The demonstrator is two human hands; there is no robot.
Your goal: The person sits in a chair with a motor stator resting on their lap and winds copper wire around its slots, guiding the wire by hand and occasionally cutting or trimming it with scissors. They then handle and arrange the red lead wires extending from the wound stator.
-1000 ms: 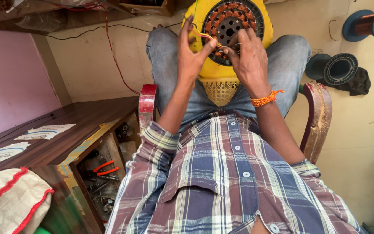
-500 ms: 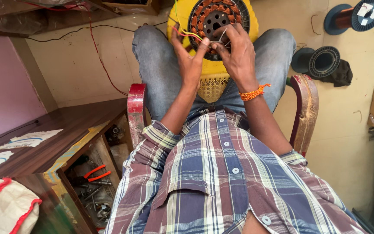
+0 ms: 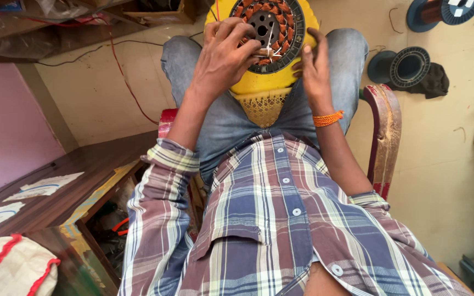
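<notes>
A round yellow plastic housing holding a ring of copper-wound coils (image 3: 270,33) rests on the seated person's knees, over blue jeans, with a yellow mesh part just below it. The left hand (image 3: 223,57) lies across the ring's lower left, its fingers (image 3: 237,33) curled down onto the coils and pinching thin pale wire ends (image 3: 270,50). The right hand (image 3: 315,68), an orange thread band at its wrist, grips the housing's right rim, thumb pressed against the edge. Empty dark plastic wire spools (image 3: 407,67) lie on the floor well apart to the right.
</notes>
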